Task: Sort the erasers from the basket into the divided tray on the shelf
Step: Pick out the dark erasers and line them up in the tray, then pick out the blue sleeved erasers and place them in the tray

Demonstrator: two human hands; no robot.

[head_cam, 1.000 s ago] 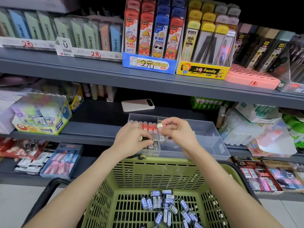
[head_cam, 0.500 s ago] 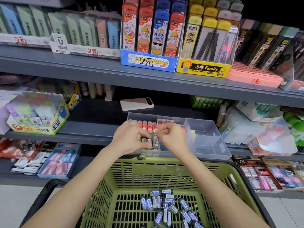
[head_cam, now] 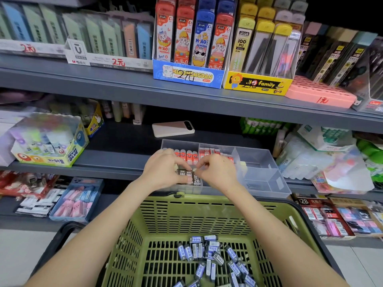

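We see loose erasers (head_cam: 207,255) in blue-and-white sleeves piled in the green basket (head_cam: 165,214) at 6 o'clock. At its 12 the clear divided tray (head_cam: 259,160) sits on the shelf (head_cam: 116,160), with red-sleeved erasers (head_cam: 186,156) at the back. Right hand (head_cam: 217,172) pinches the top of the upright 2B eraser (head_cam: 196,180) in the front-left compartment; left hand (head_cam: 163,170) is curled at its 9, hiding that row, grip unclear. Readable: "2B", "POWER GLUE" on the glue box (head_cam: 62,156) at 9, "family" on the yellow box (head_cam: 257,84) at 12.
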